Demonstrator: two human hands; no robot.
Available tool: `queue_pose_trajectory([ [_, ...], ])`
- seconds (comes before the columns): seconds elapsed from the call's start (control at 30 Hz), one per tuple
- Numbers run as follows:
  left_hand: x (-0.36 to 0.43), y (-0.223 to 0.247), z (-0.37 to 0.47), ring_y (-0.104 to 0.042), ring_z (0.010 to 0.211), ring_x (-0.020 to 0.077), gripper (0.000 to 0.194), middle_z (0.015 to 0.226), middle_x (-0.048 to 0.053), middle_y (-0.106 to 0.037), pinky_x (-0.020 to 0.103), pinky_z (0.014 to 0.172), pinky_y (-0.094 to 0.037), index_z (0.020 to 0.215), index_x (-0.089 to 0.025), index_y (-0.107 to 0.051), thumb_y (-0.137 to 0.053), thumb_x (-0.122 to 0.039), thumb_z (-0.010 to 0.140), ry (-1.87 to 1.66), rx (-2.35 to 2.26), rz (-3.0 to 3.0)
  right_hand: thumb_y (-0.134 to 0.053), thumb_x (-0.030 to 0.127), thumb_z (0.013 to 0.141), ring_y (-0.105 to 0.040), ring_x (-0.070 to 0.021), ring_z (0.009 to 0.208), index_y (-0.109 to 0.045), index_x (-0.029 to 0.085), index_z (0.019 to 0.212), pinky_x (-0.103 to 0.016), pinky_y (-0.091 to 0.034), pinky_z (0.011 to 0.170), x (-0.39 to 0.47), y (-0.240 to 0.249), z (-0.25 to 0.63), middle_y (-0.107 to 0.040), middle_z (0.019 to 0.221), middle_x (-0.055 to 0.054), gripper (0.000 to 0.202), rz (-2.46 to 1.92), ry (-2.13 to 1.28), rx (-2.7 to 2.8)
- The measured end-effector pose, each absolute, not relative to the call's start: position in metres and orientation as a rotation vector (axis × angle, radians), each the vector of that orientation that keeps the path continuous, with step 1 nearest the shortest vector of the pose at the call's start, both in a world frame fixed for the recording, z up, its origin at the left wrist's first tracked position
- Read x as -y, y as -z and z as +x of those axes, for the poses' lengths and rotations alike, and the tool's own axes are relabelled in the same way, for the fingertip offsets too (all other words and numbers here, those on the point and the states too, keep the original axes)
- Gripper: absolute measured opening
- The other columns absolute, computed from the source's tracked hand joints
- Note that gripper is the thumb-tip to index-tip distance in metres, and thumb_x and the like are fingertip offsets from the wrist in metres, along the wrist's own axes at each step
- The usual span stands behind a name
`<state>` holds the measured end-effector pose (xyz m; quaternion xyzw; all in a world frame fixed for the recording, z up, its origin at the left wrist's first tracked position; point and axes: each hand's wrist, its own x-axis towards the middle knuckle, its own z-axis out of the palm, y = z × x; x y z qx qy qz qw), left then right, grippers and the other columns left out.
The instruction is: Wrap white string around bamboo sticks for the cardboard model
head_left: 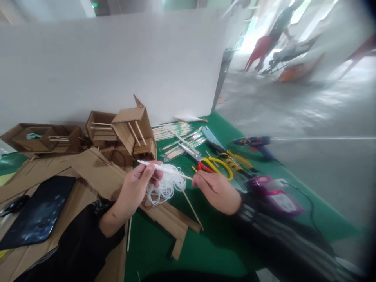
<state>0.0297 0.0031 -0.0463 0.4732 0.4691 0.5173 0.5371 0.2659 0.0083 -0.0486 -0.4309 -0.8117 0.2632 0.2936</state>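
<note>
Between my hands a thin wooden stick (184, 176) lies nearly level, its left part wrapped in white string. My left hand (140, 181) pinches the wrapped part between thumb and fingers. At the bare right end, my right hand (216, 188) grips the stick with closed fingers. A loose tangle of white string (166, 190) hangs or lies just below and behind the stick; whether it rests on the table I cannot tell. Another bare stick (194, 211) slants down to the right beneath it.
Cardboard boxes with sticks (131, 125) stand at the back left, above cardboard sheets (96, 170) and a dark tablet (38, 211). Wrapped chopsticks (182, 145), scissors (216, 166), pliers (235, 162), a glue gun (254, 141) and a purple power strip (276, 196) lie rightward on the green table (217, 246).
</note>
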Motion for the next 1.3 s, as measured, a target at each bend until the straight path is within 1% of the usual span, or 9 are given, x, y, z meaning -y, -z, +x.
queue_pose_trajectory([
  [0.2, -0.0027, 0.0472, 0.0296, -0.058, 0.066, 0.0115, 0.033, 0.077, 0.003, -0.064, 0.023, 0.060, -0.049, 0.106, -0.015, -0.065, -0.059, -0.040, 0.085, -1.187, -1.105, 1.115, -0.049, 0.032, 0.091, -0.050, -0.0110, 0.053, -0.059, 0.018, 0.084, -0.023, -0.038, 0.051, -0.0059, 0.0508, 0.2623, -0.061, 0.068, 0.000, 0.019, -1.189, -0.686, 2.046],
  [0.3, -0.0029, 0.0478, 0.0294, -0.058, 0.066, 0.0114, 0.033, 0.076, 0.003, -0.064, 0.022, 0.061, -0.049, 0.105, -0.015, -0.065, -0.059, -0.040, 0.085, -1.199, -1.104, 1.116, -0.042, 0.033, 0.095, -0.049, -0.0109, 0.050, -0.061, 0.018, 0.088, -0.024, -0.038, 0.050, -0.0057, 0.0492, 0.2634, -0.058, 0.063, 0.001, 0.025, -1.213, -0.699, 2.046],
  [0.43, -0.0030, 0.0471, 0.0296, -0.058, 0.065, 0.0114, 0.033, 0.075, 0.003, -0.064, 0.022, 0.060, -0.049, 0.104, -0.015, -0.066, -0.060, -0.040, 0.084, -1.210, -1.116, 1.120, -0.037, 0.032, 0.096, -0.053, -0.0120, 0.054, -0.062, 0.019, 0.076, -0.025, -0.041, 0.055, -0.0076, 0.0477, 0.2647, -0.060, 0.061, 0.000, 0.035, -1.192, -0.714, 2.125],
  [0.63, -0.0030, 0.0471, 0.0300, -0.059, 0.063, 0.0110, 0.033, 0.077, 0.003, -0.065, 0.023, 0.060, -0.050, 0.105, -0.014, -0.065, -0.061, -0.039, 0.084, -1.159, -1.097, 1.125, -0.052, 0.034, 0.090, -0.051, -0.0115, 0.054, -0.055, 0.019, 0.083, -0.023, -0.040, 0.050, -0.0065, 0.0499, 0.2618, -0.060, 0.068, 0.000, 0.017, -1.183, -0.737, 1.946],
  [0.73, -0.0033, 0.0477, 0.0294, -0.059, 0.065, 0.0110, 0.031, 0.077, 0.002, -0.065, 0.022, 0.061, -0.050, 0.105, -0.015, -0.066, -0.061, -0.038, 0.084, -1.170, -1.095, 1.127, -0.044, 0.035, 0.094, -0.049, -0.0115, 0.052, -0.058, 0.019, 0.087, -0.024, -0.039, 0.050, -0.0069, 0.0496, 0.2635, -0.058, 0.064, 0.001, 0.023, -1.204, -0.753, 1.998],
  [0.83, -0.0031, 0.0477, 0.0292, -0.059, 0.065, 0.0104, 0.030, 0.077, 0.002, -0.064, 0.022, 0.062, -0.050, 0.104, -0.015, -0.066, -0.060, -0.038, 0.085, -1.175, -1.083, 1.137, -0.038, 0.032, 0.097, -0.051, -0.0122, 0.055, -0.060, 0.019, 0.078, -0.025, -0.040, 0.055, -0.0079, 0.0490, 0.2642, -0.059, 0.062, 0.000, 0.032, -1.195, -0.725, 2.097],
  [1.07, -0.0024, 0.0468, 0.0310, -0.059, 0.059, 0.0112, 0.033, 0.075, 0.002, -0.066, 0.024, 0.059, -0.050, 0.103, -0.015, -0.066, -0.063, -0.040, 0.081, -1.128, -1.118, 1.153, -0.053, 0.035, 0.089, -0.047, -0.0108, 0.051, -0.056, 0.018, 0.084, -0.023, -0.036, 0.047, -0.0040, 0.0504, 0.2595, -0.057, 0.065, 0.001, 0.018, -1.222, -0.751, 1.959],
  [1.17, -0.0024, 0.0463, 0.0308, -0.058, 0.059, 0.0114, 0.033, 0.074, 0.002, -0.065, 0.024, 0.059, -0.049, 0.101, -0.015, -0.066, -0.064, -0.040, 0.080, -1.143, -1.132, 1.157, -0.046, 0.037, 0.092, -0.044, -0.0106, 0.047, -0.060, 0.017, 0.089, -0.024, -0.034, 0.046, -0.0041, 0.0499, 0.2613, -0.055, 0.060, 0.002, 0.024, -1.205, -0.792, 2.032],
  [1.3, -0.0018, 0.0476, 0.0299, -0.058, 0.060, 0.0113, 0.033, 0.074, 0.002, -0.065, 0.024, 0.060, -0.048, 0.103, -0.015, -0.066, -0.063, -0.041, 0.082, -1.129, -1.123, 1.155, -0.036, 0.033, 0.097, -0.051, -0.0121, 0.053, -0.063, 0.018, 0.077, -0.025, -0.040, 0.055, -0.0062, 0.0489, 0.2628, -0.059, 0.061, 0.000, 0.036, -1.189, -0.719, 2.089],
])
